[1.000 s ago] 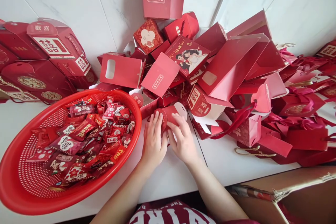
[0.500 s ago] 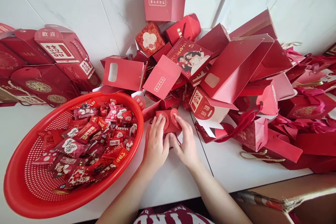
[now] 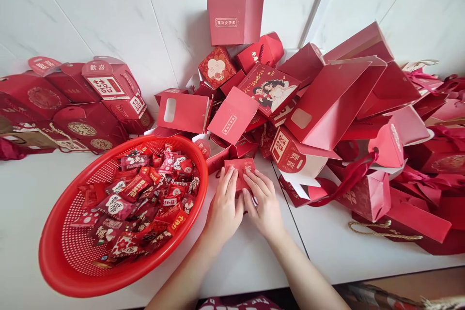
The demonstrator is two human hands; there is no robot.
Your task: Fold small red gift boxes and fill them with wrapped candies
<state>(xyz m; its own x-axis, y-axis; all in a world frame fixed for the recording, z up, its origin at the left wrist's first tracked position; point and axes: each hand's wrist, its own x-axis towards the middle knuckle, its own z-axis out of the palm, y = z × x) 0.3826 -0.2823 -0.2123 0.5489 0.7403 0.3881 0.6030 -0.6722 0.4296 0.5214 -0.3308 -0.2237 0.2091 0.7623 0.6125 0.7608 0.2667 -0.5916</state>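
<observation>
Between my hands is a small red paper gift box (image 3: 240,167), standing on the white table with its top flaps down. My left hand (image 3: 224,202) grips its left side, fingers laid over the top and thumb at the near side. My right hand (image 3: 264,202) holds the right side in the same way, its fingertips on the top flap. Much of the box's near side is hidden by the hands. Left of them lies a red plastic basket (image 3: 125,286) with many wrapped candies (image 3: 136,203) inside.
Red gift boxes (image 3: 189,111) are heaped behind my hands, some open. Larger boxes and ribbons (image 3: 363,169) spread to the right. Closed boxes (image 3: 83,123) are stacked at the back left against a tiled wall (image 3: 90,9). A cardboard box (image 3: 428,286) shows at the lower right.
My fingers have pressed the gift box's rounded top flaps flatter, and lettering now shows on top. The view has shifted, so everything sits lower and mostly further right.
</observation>
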